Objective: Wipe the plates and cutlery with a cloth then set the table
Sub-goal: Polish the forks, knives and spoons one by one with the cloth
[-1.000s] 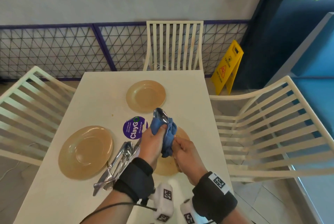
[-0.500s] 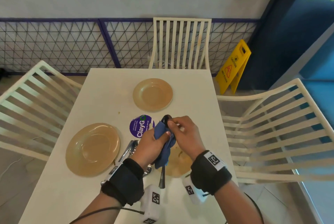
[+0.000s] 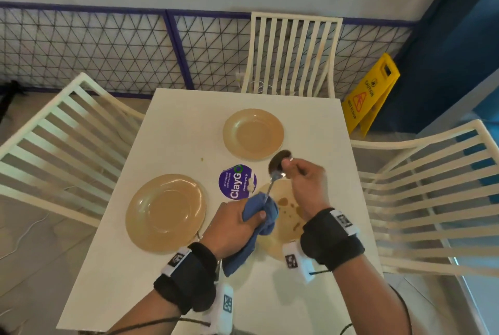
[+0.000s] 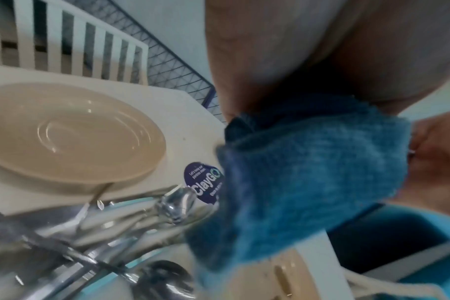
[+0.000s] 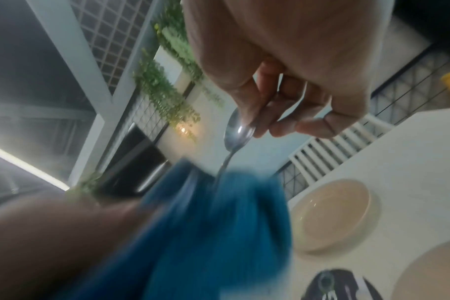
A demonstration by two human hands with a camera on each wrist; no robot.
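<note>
My right hand (image 3: 290,168) pinches the bowl of a metal spoon (image 3: 278,166) (image 5: 238,132) above the table. The spoon's handle runs down into a blue cloth (image 3: 260,216) (image 4: 303,172) (image 5: 213,227), which my left hand (image 3: 253,217) grips around it. Under both hands lies a tan plate (image 3: 286,229) with brown stains. A large tan plate (image 3: 166,211) (image 4: 72,132) sits at the left and a smaller tan plate (image 3: 253,133) (image 5: 331,215) at the far middle. More cutlery (image 4: 110,221) lies in a pile beneath my left wrist, hidden in the head view.
The white table (image 3: 172,129) carries a round purple ClayGo sticker (image 3: 237,182) at its middle. White slatted chairs stand at the left (image 3: 59,129), far side (image 3: 293,53) and right (image 3: 432,199). A yellow caution sign (image 3: 371,93) stands on the floor beyond the right corner.
My right hand has pulled the spoon up and away by its bowl. The cloth in my left hand has slid down along the handle toward its end.
</note>
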